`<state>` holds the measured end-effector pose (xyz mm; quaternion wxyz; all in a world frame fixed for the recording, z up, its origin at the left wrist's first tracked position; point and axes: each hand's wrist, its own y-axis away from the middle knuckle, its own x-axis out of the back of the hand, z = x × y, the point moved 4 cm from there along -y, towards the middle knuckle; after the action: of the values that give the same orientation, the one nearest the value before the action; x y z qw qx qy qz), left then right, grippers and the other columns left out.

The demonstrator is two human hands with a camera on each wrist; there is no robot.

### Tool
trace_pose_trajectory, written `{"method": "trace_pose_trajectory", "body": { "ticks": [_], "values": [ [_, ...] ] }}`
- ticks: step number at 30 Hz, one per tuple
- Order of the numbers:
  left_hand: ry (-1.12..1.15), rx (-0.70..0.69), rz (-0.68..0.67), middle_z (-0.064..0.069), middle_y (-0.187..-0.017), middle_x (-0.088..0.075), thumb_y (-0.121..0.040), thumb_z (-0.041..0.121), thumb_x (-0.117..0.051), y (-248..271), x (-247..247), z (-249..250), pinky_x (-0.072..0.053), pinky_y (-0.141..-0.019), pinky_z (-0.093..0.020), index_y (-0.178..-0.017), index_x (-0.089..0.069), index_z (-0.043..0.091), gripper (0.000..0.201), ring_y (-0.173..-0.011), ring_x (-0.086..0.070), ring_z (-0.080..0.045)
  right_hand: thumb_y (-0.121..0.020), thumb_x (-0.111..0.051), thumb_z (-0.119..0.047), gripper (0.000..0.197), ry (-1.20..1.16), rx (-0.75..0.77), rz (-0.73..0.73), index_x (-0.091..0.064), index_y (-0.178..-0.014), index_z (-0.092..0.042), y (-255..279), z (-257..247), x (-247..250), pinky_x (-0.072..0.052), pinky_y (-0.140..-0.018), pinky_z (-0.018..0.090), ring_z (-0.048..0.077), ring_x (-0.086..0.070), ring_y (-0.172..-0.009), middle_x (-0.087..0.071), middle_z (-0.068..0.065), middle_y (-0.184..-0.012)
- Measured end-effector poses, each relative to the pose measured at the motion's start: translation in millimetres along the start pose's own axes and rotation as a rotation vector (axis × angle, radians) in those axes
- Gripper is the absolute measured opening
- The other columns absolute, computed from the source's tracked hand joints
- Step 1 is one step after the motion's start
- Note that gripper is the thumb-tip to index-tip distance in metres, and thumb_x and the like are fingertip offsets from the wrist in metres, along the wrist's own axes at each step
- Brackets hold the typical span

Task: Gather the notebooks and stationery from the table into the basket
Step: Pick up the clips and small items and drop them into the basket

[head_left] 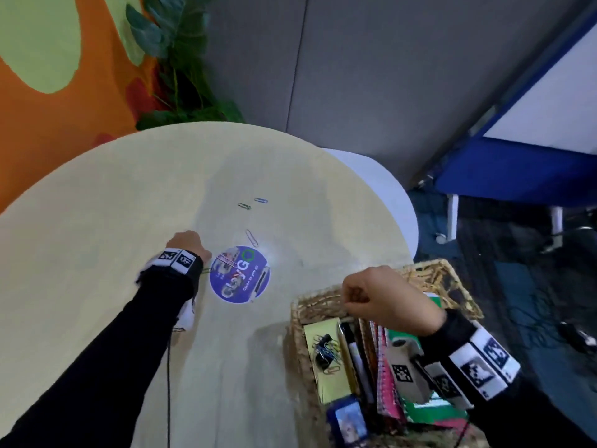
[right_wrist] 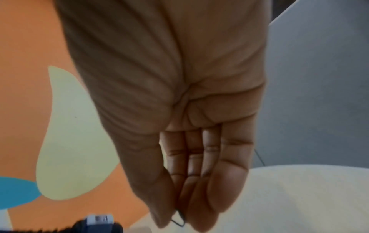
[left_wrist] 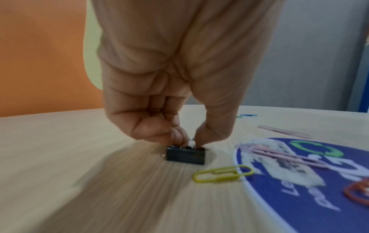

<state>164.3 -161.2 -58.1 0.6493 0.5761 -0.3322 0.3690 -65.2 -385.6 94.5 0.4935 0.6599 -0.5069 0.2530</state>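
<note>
Left hand pinching binder clip by its wire handles, body straight below fingertips on table, long axis crosswise to grip; basket well off rightward, under right hand nipping something thin, dark, hard to identify.

On the round blue sticker stuck to the desk we read "Clean as you go"; its larger logo letters, perhaps ending "GO", stay blurred.
</note>
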Motion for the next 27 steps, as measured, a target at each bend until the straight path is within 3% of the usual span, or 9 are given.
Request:
{"method": "trace_pose_trajectory", "body": {
  "ticks": [3,6,8,12,17,20,22,25,27],
  "values": [
    [-0.002,-0.017,-0.034,-0.021,-0.094,-0.065,-0.082,0.02,-0.062,3,-1,0,-0.045,-0.069,-0.029,-0.087,-0.062,-0.001,0.021,-0.08,-0.062,-0.033,-0.08,-0.059,-0.013,0.01,-0.006,-0.083,-0.06,-0.07,-0.079,-0.012,15,23,-39,-0.03,-0.053,0.006,0.009,-0.053,-0.067,-0.066,-0.001,-0.075],
    [-0.034,-0.026,-0.06,-0.023,-0.104,-0.068,-0.084,0.022,-0.06,1,1,-2,-0.042,-0.07,-0.028,-0.081,-0.057,0.001,0.021,-0.078,-0.055,-0.03,-0.082,-0.058,-0.008,0.015,-0.001,-0.178,-0.165,-0.072,-0.085,-0.006,14,36,-83,-0.045,-0.063,0.018,0.021,-0.063,-0.08,-0.071,0.008,-0.086],
    [-0.049,-0.04,-0.071,-0.024,-0.11,-0.067,-0.086,0.023,-0.059,3,0,-3,-0.043,-0.072,-0.028,-0.085,-0.059,0.0,0.023,-0.083,-0.057,-0.031,-0.083,-0.058,-0.008,0.016,0.028,-0.237,-0.189,-0.072,-0.09,-0.004,5,41,-102,-0.051,-0.077,0.031,0.029,-0.066,-0.092,-0.071,0.015,-0.095],
    [-0.087,-0.072,-0.073,-0.022,-0.127,-0.059,-0.091,0.023,-0.054,15,-3,-4,-0.046,-0.091,-0.032,-0.118,-0.057,-0.002,0.037,-0.114,-0.058,-0.034,-0.085,-0.058,-0.006,0.018,0.074,-0.315,-0.195,-0.067,-0.098,0.002,-4,37,-114,-0.053,-0.083,0.039,0.036,-0.064,-0.098,-0.066,0.022,-0.104],
    [0.033,-0.129,-0.041,-0.027,-0.114,-0.065,-0.091,0.022,-0.051,42,24,0,-0.048,-0.085,-0.034,-0.106,-0.063,-0.008,0.035,-0.106,-0.061,-0.038,-0.086,-0.057,-0.005,0.021,0.097,-0.359,-0.177,-0.062,-0.105,0.004,-3,33,-126,-0.052,-0.09,0.041,0.037,-0.062,-0.106,-0.063,0.023,-0.114],
    [0.114,-0.29,0.056,-0.02,-0.064,-0.058,-0.089,0.019,-0.051,89,61,21,-0.041,-0.057,-0.033,-0.059,-0.059,0.006,0.034,-0.069,-0.056,-0.035,-0.085,-0.062,-0.011,0.021,0.074,-0.356,-0.176,-0.063,-0.102,0.003,-1,33,-123,-0.052,-0.086,0.037,0.033,-0.063,-0.102,-0.065,0.02,-0.11],
    [0.131,-0.439,0.091,-0.009,-0.062,-0.048,-0.088,0.018,-0.049,138,76,45,-0.031,-0.054,-0.031,-0.06,-0.046,0.013,0.028,-0.065,-0.045,-0.026,-0.083,-0.067,-0.018,0.022,0.051,-0.362,-0.186,-0.065,-0.094,0.002,3,35,-115,-0.052,-0.08,0.034,0.028,-0.062,-0.089,-0.064,0.016,-0.094],
    [0.134,-0.636,-0.008,-0.006,-0.073,-0.051,-0.088,0.019,-0.048,209,67,84,-0.036,-0.063,-0.03,-0.072,-0.049,0.018,0.016,-0.068,-0.046,-0.021,-0.08,-0.067,-0.018,0.022,-0.002,-0.383,-0.093,-0.059,-0.063,-0.007,15,45,-96,-0.046,-0.056,0.023,0.016,-0.052,-0.059,-0.056,0.006,-0.065],
    [0.042,-0.735,-0.1,-0.006,-0.075,-0.054,-0.089,0.018,-0.048,237,39,112,-0.037,-0.06,-0.028,-0.075,-0.054,0.015,0.016,-0.07,-0.05,-0.021,-0.078,-0.068,-0.019,0.015,-0.04,-0.381,0.0,-0.068,-0.069,-0.007,27,52,-81,-0.043,-0.058,0.023,0.016,-0.056,-0.064,-0.066,0.006,-0.073]
  ]
}}
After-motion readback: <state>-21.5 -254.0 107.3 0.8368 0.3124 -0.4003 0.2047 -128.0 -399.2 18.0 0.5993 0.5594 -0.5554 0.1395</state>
